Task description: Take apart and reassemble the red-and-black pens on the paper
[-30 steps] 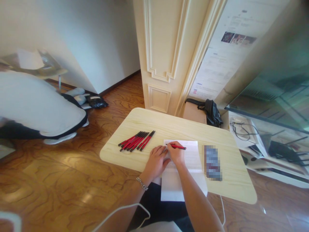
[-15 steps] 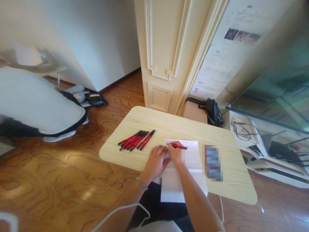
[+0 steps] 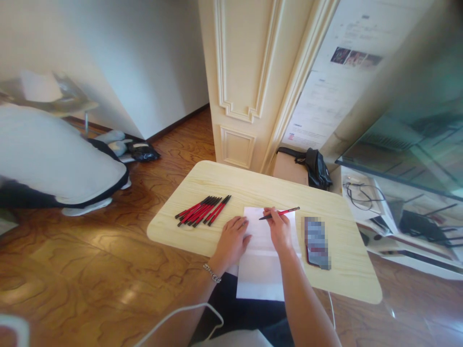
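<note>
My right hand (image 3: 281,234) pinches a red pen (image 3: 289,211) with black ends. It is over the upper part of a white sheet of paper (image 3: 260,277), the pen's dark tip pointing left; whether the tip touches the paper I cannot tell. The sheet has a crease across it and hangs over the table's near edge. At the sheet's left edge lies my left hand (image 3: 232,241), palm down, with its fingers stretched out. Farther left, several similar red and black pens (image 3: 202,212) are bunched together on the pale wooden table (image 3: 349,274).
Right of the paper lies a pixelated, phone-like object (image 3: 317,242). A black bag (image 3: 315,168) rests beyond the table's far side. Toward the left, a person in a light top (image 3: 54,154) bends by another table. A white cable (image 3: 181,311) crosses my left arm.
My right hand has moved to the right across the paper with the pen, which now lies at a different slant. My left hand is nearly still, and the view has shifted slightly.
</note>
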### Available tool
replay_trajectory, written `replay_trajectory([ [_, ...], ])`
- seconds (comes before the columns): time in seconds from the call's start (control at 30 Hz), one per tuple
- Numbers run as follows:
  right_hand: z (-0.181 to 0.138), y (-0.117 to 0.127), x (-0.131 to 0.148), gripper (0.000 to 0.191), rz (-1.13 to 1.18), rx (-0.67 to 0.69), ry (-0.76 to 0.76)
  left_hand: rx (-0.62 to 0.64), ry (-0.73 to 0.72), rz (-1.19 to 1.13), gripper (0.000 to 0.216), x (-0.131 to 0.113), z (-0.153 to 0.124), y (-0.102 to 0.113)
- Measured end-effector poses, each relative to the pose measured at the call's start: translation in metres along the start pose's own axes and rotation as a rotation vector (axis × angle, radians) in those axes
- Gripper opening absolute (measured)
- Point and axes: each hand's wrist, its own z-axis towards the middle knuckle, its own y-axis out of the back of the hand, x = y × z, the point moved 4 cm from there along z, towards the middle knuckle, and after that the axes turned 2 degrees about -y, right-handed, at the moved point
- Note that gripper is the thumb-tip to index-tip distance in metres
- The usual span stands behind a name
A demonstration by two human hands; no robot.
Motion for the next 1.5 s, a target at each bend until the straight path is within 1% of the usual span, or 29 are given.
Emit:
replay_trajectory([
  [0.07, -0.003, 0.002, 0.009, 0.014, 0.14, 0.05, -0.036, 0.001, 0.004, 0.01, 0.041, 0.002, 0.003, 0.0],
  [0.1, -0.004, 0.003, 0.013, 0.015, 0.189, 0.067, -0.055, 0.003, 0.003, 0.015, 0.04, 0.003, 0.004, -0.001],
  [0.17, -0.007, 0.006, 0.019, 0.028, 0.268, 0.074, -0.083, 0.005, -0.003, 0.025, 0.039, 0.007, 0.008, -0.001],
  [0.2, -0.008, 0.009, 0.022, 0.03, 0.301, 0.071, -0.102, 0.007, -0.007, 0.031, 0.039, 0.008, 0.009, -0.001],
  [0.27, -0.008, 0.015, 0.025, 0.022, 0.348, 0.072, -0.167, 0.01, -0.02, 0.039, 0.038, 0.011, 0.012, -0.001],
  [0.3, -0.008, 0.018, 0.026, 0.026, 0.362, 0.08, -0.206, 0.01, -0.025, 0.042, 0.037, 0.013, 0.013, -0.001],
  [0.37, -0.007, 0.023, 0.027, 0.05, 0.368, 0.095, -0.266, 0.009, -0.036, 0.045, 0.037, 0.014, 0.014, -0.001],
  [0.4, -0.006, 0.026, 0.028, 0.057, 0.356, 0.092, -0.278, 0.008, -0.039, 0.044, 0.037, 0.014, 0.014, -0.001],
  [0.43, -0.006, 0.029, 0.029, 0.06, 0.337, 0.08, -0.28, 0.007, -0.042, 0.043, 0.037, 0.014, 0.015, -0.001],
  [0.53, -0.004, 0.035, 0.03, 0.058, 0.297, 0.043, -0.276, -0.002, -0.049, 0.031, 0.036, 0.013, 0.015, 0.0],
  [0.6, -0.003, 0.036, 0.03, 0.053, 0.32, 0.034, -0.258, -0.008, -0.052, 0.022, 0.036, 0.013, 0.016, 0.001],
  [0.73, 0.001, 0.036, 0.032, 0.041, 0.376, -0.025, -0.155, -0.041, -0.061, -0.029, 0.031, 0.006, 0.019, 0.009],
  [0.83, 0.003, 0.036, 0.036, 0.031, 0.448, -0.075, -0.04, -0.094, -0.038, -0.17, 0.025, -0.007, 0.017, 0.018],
  [0.9, 0.003, 0.034, 0.04, 0.024, 0.505, -0.083, 0.033, -0.102, 0.038, -0.326, 0.024, -0.018, 0.013, 0.019],
  [0.93, 0.001, 0.033, 0.043, 0.021, 0.527, -0.089, 0.068, -0.082, 0.095, -0.425, 0.024, -0.024, 0.01, 0.017],
  [1.03, -0.008, 0.027, 0.049, 0.017, 0.549, -0.111, 0.127, 0.058, 0.246, -0.806, 0.03, -0.046, 0.003, -0.003],
  [1.1, -0.02, 0.02, 0.049, 0.016, 0.534, -0.097, 0.12, 0.079, 0.372, -1.014, 0.038, -0.058, 0.001, -0.016],
  [1.13, -0.028, 0.016, 0.047, 0.016, 0.521, -0.08, 0.107, 0.062, 0.426, -1.106, 0.041, -0.063, 0.002, -0.02],
  [1.23, -0.052, 0.013, 0.037, 0.015, 0.416, -0.042, 0.073, -0.107, 0.559, -1.371, 0.041, -0.07, 0.007, -0.025],
  [1.3, -0.066, 0.021, 0.03, 0.017, 0.243, -0.068, 0.073, -0.205, 0.603, -1.503, 0.038, -0.07, 0.012, -0.023],
  [1.33, -0.071, 0.028, 0.028, 0.017, 0.12, -0.081, 0.066, -0.224, 0.612, -1.54, 0.037, -0.069, 0.014, -0.022],
  [1.4, -0.076, 0.041, 0.028, 0.018, -0.155, -0.073, 0.045, -0.212, 0.62, -1.542, 0.035, -0.066, 0.019, -0.02],
  [1.5, -0.075, 0.055, 0.04, 0.018, -0.493, 0.044, 0.023, -0.09, 0.57, -1.38, 0.038, -0.064, 0.027, -0.019],
])
